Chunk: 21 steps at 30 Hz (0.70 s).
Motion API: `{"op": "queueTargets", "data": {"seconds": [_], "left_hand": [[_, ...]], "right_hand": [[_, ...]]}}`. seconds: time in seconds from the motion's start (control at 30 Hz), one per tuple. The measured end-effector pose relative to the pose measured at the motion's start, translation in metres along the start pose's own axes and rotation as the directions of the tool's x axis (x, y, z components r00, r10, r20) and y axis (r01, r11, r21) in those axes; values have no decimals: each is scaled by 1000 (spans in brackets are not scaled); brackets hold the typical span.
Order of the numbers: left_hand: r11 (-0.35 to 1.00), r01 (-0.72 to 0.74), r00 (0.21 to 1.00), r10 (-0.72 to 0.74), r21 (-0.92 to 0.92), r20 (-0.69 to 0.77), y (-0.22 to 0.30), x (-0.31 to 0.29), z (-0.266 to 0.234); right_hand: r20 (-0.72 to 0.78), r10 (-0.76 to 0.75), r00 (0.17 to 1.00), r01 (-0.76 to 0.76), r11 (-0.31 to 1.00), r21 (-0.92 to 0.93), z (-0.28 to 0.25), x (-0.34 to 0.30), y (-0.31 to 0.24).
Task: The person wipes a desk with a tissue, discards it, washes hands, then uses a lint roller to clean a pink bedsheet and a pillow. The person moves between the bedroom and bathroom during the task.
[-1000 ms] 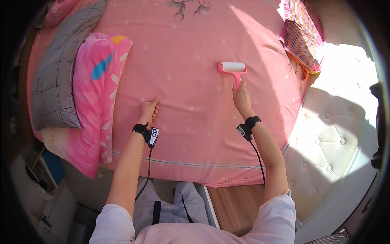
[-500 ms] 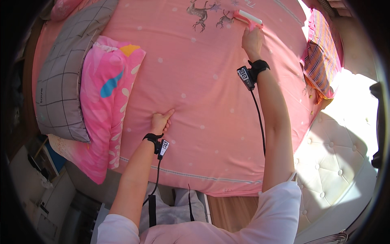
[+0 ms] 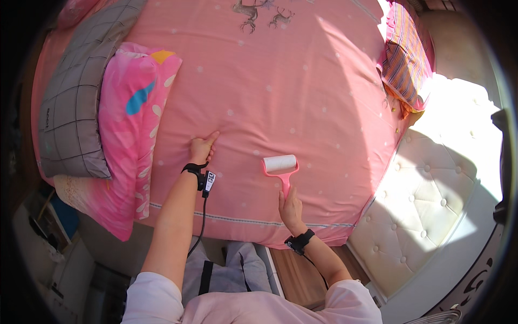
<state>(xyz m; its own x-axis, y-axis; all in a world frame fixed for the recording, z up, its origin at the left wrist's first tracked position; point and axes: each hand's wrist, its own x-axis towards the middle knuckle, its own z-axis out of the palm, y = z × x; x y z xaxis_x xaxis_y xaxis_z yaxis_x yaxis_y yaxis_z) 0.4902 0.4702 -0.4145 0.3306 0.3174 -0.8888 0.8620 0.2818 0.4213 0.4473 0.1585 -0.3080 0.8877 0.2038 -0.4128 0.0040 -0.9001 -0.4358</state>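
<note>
My right hand (image 3: 292, 211) grips the pink handle of a lint roller (image 3: 280, 162). Its white roll rests over the near part of a pink bed sheet (image 3: 259, 119). Further left, my left hand (image 3: 203, 148) is closed on the sheet, with thumb and forefinger toward the far right and the other fingers curled under. Creases run out from it across the fabric. Each wrist wears a black strap with a small device and a cable.
At the left lie a bright pink patterned pillow (image 3: 127, 124) and a grey checked pillow (image 3: 75, 113). A striped pillow (image 3: 407, 59) sits at the far right, near a cream tufted panel (image 3: 415, 210). Grey deer prints mark the sheet's far part.
My right hand has drawn the lint roller from the far right of the bed back toward me. My left hand keeps its place on the sheet, while the view has shifted slightly.
</note>
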Motion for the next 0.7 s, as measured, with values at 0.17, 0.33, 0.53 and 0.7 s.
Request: {"op": "queueTargets", "data": {"seconds": [0.17,0.33,0.53,0.7], "left_hand": [[1000,12,1000,-12,-9,-3,-1,1,-1],[999,33,999,-34,-34,-4,7,-9,-1],[994,32,998,-36,-101,-45,11,-13,2],[993,15,1000,-17,-113,-13,8,-12,2]], "right_hand": [[75,-8,997,11,999,-45,35,52,-57],[-309,-202,930,223,974,37,23,252,-137],[-463,-151,873,172,985,4,-36,438,-210],[-323,-180,929,197,980,19,-59,482,-194]]}}
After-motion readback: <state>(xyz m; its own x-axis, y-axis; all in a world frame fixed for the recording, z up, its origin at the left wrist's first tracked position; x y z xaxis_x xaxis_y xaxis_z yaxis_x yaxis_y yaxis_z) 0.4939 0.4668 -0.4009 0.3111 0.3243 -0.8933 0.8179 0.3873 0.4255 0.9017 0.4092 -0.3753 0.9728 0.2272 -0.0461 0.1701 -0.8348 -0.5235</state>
